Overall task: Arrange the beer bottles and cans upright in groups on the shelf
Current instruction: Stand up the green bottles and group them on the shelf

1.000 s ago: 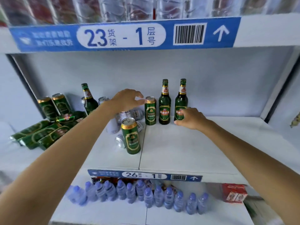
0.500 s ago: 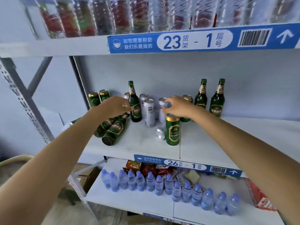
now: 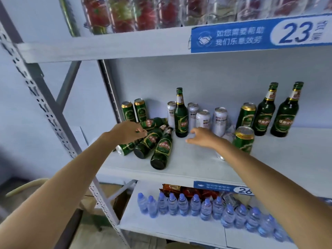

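Observation:
On the white shelf [image 3: 197,162], several green beer bottles [image 3: 161,150] lie on their sides at the left, with two green cans [image 3: 133,111] upright behind them. One green bottle [image 3: 181,115] stands among several white cans [image 3: 220,120]. Two green bottles [image 3: 274,112] stand at the right beside a green can [image 3: 247,115], and another green can [image 3: 243,138] stands nearer the front. My left hand [image 3: 128,132] hovers over the lying bottles, fingers curled, holding nothing I can see. My right hand [image 3: 203,137] is open, just right of the standing bottle's base.
A grey slotted upright [image 3: 45,105] frames the shelf's left side. The shelf above holds clear bottles with red contents [image 3: 125,13]. Below, a row of blue-capped water bottles [image 3: 197,206] and snack packets [image 3: 188,190]. The right part of the beer shelf is bare.
The view has swung left and closer. My right hand has left the white cans and dropped toward the standing bottle's base. My left hand has moved down over the lying bottles.

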{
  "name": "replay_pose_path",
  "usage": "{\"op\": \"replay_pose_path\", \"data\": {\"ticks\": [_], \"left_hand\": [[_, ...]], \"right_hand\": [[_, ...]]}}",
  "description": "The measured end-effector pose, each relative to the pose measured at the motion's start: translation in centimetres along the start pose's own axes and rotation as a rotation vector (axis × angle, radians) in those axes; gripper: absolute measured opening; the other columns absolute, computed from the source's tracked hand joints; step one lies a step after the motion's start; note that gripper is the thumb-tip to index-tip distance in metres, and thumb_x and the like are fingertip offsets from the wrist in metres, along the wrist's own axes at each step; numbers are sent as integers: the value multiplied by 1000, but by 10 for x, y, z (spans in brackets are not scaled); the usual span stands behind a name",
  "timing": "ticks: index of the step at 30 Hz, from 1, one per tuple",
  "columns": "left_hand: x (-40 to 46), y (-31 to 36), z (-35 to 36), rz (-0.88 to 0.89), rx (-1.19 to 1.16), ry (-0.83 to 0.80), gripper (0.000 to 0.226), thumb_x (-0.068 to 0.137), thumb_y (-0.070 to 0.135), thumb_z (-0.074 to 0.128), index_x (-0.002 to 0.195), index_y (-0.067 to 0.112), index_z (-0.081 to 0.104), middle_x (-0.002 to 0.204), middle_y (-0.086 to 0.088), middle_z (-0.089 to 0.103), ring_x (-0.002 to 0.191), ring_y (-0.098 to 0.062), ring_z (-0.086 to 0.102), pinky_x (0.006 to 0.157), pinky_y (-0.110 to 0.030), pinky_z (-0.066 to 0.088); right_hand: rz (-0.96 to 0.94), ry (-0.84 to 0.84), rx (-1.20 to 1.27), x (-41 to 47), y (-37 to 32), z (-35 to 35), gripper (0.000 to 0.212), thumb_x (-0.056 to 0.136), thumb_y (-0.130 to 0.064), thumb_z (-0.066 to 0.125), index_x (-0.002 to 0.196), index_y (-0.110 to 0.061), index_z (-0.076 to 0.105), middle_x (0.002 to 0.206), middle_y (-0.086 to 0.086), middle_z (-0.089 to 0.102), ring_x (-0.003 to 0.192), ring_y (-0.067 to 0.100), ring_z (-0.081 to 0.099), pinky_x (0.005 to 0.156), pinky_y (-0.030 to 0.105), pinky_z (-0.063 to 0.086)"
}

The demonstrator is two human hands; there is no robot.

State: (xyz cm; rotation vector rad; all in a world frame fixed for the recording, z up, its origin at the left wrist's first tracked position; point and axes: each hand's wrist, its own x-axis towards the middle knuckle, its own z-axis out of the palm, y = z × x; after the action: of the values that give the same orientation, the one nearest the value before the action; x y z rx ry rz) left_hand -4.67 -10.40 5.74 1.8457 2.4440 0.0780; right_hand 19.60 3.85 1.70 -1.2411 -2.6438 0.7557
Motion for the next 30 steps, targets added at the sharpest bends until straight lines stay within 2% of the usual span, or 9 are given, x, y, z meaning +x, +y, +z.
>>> {"op": "replay_pose_path", "data": {"ticks": [3, 8, 11, 13, 15, 18, 22, 26, 30], "left_hand": [[23, -12, 10, 3, -58, 0, 42, 94, 52, 47, 116, 22, 66, 119, 3, 65, 108, -18, 59, 89, -32, 46], [77, -4, 38, 18, -100, -81, 47, 97, 48, 42, 113, 11, 66, 109, -6, 69, 100, -23, 63, 92, -39, 50], [114, 15, 56, -14, -84, -142, 54, 99, 47, 36, 78, 4, 60, 77, -10, 61, 72, -23, 58, 76, -33, 46], [139, 27, 70, -43, -81, -165, 56, 99, 48, 34, 72, 6, 60, 62, -5, 50, 57, -19, 49, 70, -31, 43], [160, 35, 83, -73, -124, -193, 56, 98, 47, 38, 99, -2, 63, 74, -8, 59, 65, -20, 54, 72, -31, 43], [183, 45, 95, -79, -159, -223, 51, 98, 43, 40, 122, 0, 56, 118, -16, 63, 104, -31, 60, 85, -34, 44], [203, 53, 107, -80, -61, -181, 49, 99, 39, 39, 127, 2, 53, 125, -15, 59, 115, -31, 57, 92, -34, 46], [218, 56, 126, -97, -14, -195, 48, 94, 36, 45, 132, 9, 49, 125, -10, 59, 114, -29, 57, 84, -32, 46], [220, 61, 124, -97, -23, -223, 44, 93, 30, 46, 132, 9, 51, 128, -11, 57, 116, -29, 56, 83, -32, 47]], "right_hand": [[48, 16, 30, 25, -1, 7, 48, 90, -35, 60, 121, 1, 57, 123, 21, 60, 114, 33, 57, 95, 38, 47], [56, 62, 19, 64, 0, 8, 22, 89, -34, 61, 88, -14, 54, 88, 7, 53, 86, 24, 53, 60, 29, 34], [73, 59, 11, 81, 3, 9, 23, 90, -32, 59, 81, -13, 51, 81, 7, 51, 83, 24, 51, 57, 29, 31], [80, 48, -15, 90, 6, 12, 24, 91, -31, 58, 92, -7, 57, 83, 8, 53, 84, 24, 52, 62, 30, 34], [87, 41, -21, 96, 10, 15, 25, 92, -29, 57, 100, -5, 57, 80, 7, 52, 83, 23, 51, 61, 29, 34], [109, 41, -26, 106, 15, 21, 21, 93, -28, 57, 93, -6, 56, 75, 6, 47, 81, 22, 48, 60, 29, 32], [160, 97, -21, 115, 20, 27, 28, 92, -28, 57, 74, -13, 43, 72, 5, 43, 82, 22, 47, 60, 29, 31], [201, 118, -14, 121, 23, 27, 29, 91, -27, 57, 98, 1, 58, 99, 19, 63, 96, 32, 59, 73, 35, 45], [224, 142, -21, 125, 28, 26, 37, 93, -26, 55, 111, 6, 58, 111, 23, 63, 102, 35, 61, 84, 40, 49]]}}
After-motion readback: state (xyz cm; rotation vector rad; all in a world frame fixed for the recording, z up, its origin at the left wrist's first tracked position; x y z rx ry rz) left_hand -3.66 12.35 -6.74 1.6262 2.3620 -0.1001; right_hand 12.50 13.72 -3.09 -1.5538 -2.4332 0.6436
